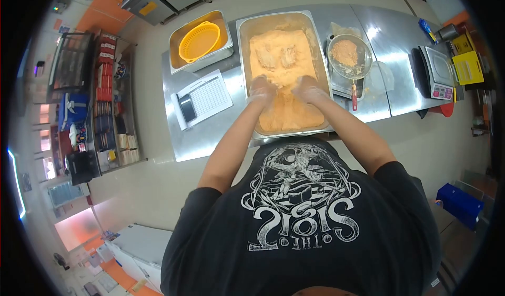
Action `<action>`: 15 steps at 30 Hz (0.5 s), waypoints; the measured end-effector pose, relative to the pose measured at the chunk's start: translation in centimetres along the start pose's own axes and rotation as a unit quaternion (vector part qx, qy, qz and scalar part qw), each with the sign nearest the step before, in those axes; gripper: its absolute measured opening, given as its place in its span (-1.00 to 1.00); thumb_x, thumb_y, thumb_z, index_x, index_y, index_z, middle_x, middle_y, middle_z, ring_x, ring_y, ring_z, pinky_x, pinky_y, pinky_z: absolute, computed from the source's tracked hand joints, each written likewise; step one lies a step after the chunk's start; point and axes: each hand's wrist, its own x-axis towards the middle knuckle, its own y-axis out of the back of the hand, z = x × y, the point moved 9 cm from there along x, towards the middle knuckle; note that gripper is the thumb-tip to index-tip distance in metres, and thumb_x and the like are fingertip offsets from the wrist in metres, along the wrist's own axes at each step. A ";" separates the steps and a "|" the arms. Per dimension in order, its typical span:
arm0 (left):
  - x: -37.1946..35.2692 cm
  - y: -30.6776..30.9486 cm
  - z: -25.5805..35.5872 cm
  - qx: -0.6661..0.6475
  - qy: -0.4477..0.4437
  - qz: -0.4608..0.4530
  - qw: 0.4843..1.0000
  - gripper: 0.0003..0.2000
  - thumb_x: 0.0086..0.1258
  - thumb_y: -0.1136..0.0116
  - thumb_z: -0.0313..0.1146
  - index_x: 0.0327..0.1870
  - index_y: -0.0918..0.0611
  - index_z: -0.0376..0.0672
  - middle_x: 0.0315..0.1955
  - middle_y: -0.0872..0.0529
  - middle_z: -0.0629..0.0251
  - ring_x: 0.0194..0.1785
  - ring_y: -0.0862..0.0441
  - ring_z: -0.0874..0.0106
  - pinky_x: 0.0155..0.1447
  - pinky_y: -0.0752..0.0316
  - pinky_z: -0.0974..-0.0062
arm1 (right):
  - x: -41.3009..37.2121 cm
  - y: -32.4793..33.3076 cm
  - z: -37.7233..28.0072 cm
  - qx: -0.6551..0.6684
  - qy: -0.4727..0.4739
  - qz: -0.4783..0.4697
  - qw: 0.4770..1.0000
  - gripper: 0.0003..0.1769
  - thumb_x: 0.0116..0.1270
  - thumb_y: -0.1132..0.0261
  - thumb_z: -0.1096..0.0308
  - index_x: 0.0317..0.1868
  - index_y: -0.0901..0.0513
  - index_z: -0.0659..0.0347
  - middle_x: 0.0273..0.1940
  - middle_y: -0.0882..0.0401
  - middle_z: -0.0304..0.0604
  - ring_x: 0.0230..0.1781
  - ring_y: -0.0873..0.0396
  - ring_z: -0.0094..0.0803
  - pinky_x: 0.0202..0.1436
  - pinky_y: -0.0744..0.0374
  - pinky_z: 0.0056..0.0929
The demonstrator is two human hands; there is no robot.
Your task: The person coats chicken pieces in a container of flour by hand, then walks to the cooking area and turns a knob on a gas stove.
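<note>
Looking down over a person's black printed T-shirt [300,217], the view takes in a long stainless-steel work table [205,135]. At 9 o'clock of the table stands a metal shelving rack [113,101] stocked with red and blue packets. On the table's left end, at 11 o'clock of the hands, a deep steel pan [176,59] holds a round yellow plastic colander [200,41]. Just below it, at 9 o'clock of the hands, lies a white clipboard with a gridded sheet [208,96], and a dark handheld device [186,108] rests on its left part.

At centre is a large rectangular steel tray [243,43] filled with pale orange breading flour [286,114]. The left hand [261,88] and the right hand [309,89] sit side by side in the flour at about mid-tray, near each other but apart. Both are dusted with the mix, knuckles up and fingers bent down into it. Whether the fingers are spread or closed on anything cannot be told. At 12 o'clock of the hands, two flour-coated lumps [268,54] lie side by side on the flour bed.

At 2 o'clock of the right hand, a round wire sieve with a red handle [364,64] holds a heap of orange crumbs. Farther toward 3 o'clock stand a digital weighing scale [436,72] and a yellow box [467,67]. A blue crate [460,202] sits on the floor at 4 o'clock.
</note>
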 end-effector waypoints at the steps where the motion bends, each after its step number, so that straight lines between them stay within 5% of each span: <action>1: 0.2 0.0 0.0 0.002 0.013 0.001 1.000 -0.58 0.09 -0.20 -0.22 -0.09 -0.58 -0.33 -0.15 -0.63 -0.09 -0.06 -0.60 0.05 0.00 -0.50 0.30 | 0.0 0.0 -0.6 0.019 0.004 0.005 1.000 -0.62 0.04 -0.19 0.25 -0.21 -0.62 0.40 -0.18 -0.58 0.26 -0.08 -0.57 0.04 -0.01 -0.53 -0.22; 6: 1.0 2.9 2.5 -0.025 -0.014 0.067 0.997 -0.64 0.03 -0.20 -0.25 -0.19 -0.62 -0.33 -0.25 -0.66 -0.11 -0.12 -0.62 0.03 -0.06 -0.51 0.27 | 1.9 2.2 -1.5 0.127 -0.011 0.089 0.988 -0.58 0.00 -0.23 0.21 -0.16 -0.60 0.32 -0.20 -0.59 0.22 -0.12 -0.56 0.05 -0.02 -0.51 -0.22; 15: -0.3 2.4 2.4 -0.148 0.025 0.016 0.989 -0.60 0.01 -0.18 -0.31 -0.14 -0.59 -0.38 -0.20 -0.64 -0.14 -0.07 -0.59 0.04 0.02 -0.47 0.27 | 1.0 3.2 -3.6 0.042 -0.004 0.054 0.998 -0.66 0.07 -0.21 0.30 -0.19 -0.61 0.35 -0.12 -0.57 0.23 -0.05 -0.55 0.01 0.05 -0.50 -0.21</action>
